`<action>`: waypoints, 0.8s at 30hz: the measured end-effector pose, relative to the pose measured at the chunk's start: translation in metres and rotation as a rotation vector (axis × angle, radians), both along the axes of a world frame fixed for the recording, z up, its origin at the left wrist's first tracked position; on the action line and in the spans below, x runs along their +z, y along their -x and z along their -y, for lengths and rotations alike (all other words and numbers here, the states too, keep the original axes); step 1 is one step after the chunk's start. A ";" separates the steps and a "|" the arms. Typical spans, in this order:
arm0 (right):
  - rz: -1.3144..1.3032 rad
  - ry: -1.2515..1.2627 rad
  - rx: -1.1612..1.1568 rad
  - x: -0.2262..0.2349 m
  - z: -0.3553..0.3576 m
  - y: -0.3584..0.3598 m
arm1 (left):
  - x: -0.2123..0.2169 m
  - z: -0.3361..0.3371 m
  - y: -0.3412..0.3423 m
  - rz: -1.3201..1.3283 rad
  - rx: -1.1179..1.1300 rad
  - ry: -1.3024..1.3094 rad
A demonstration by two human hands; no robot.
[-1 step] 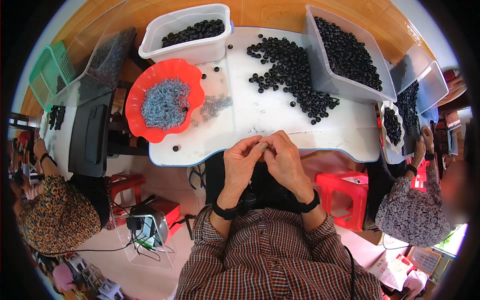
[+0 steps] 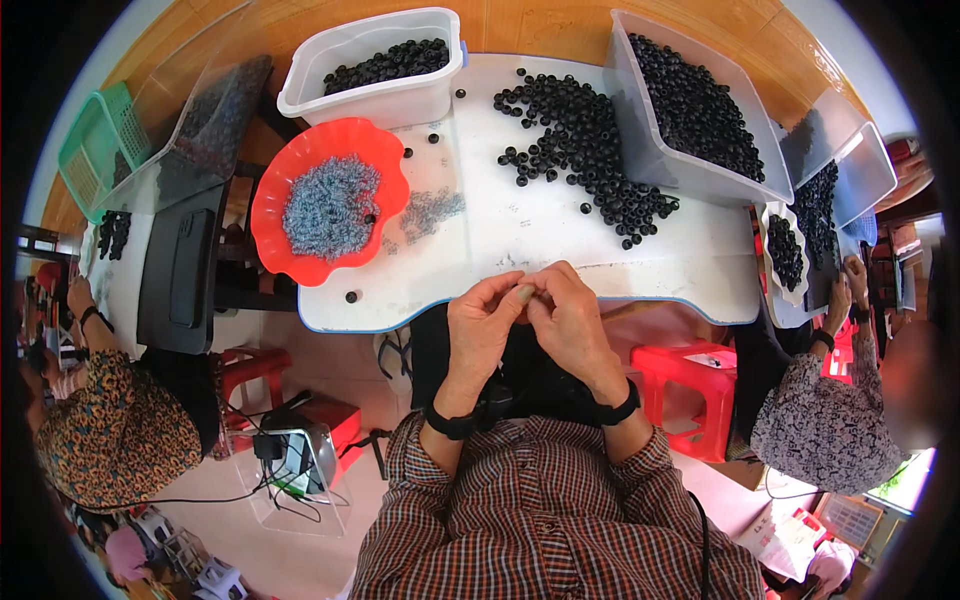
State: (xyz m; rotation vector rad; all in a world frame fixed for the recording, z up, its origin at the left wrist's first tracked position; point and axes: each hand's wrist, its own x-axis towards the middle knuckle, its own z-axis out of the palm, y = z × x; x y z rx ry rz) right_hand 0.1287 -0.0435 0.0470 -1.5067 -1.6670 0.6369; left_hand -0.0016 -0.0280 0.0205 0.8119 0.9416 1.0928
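Note:
My left hand (image 2: 483, 325) and my right hand (image 2: 568, 318) meet at the table's front edge, fingertips pinched together. Whatever lies between the fingers is hidden by them. Farther off on the white table (image 2: 480, 225) spreads a pile of small round black parts with a hole (image 2: 580, 130). To the left, a red scalloped bowl (image 2: 393, 180) holds a heap of small grey-blue metal springs (image 2: 330, 205), with one black part among them. Some loose springs (image 2: 435, 210) are scattered beside the bowl.
Black parts also fill a white tub (image 2: 400, 108) at the back left and a clear bin (image 2: 690, 180) at the back right. A red stool (image 2: 685, 385) stands under the right side. Co-workers sit at both sides, one in a patterned sleeve (image 2: 125, 420).

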 end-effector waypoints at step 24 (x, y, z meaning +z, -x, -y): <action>-0.239 -0.175 -0.172 -0.011 -0.022 -0.012 | 0.034 -0.064 0.021 0.541 0.003 0.150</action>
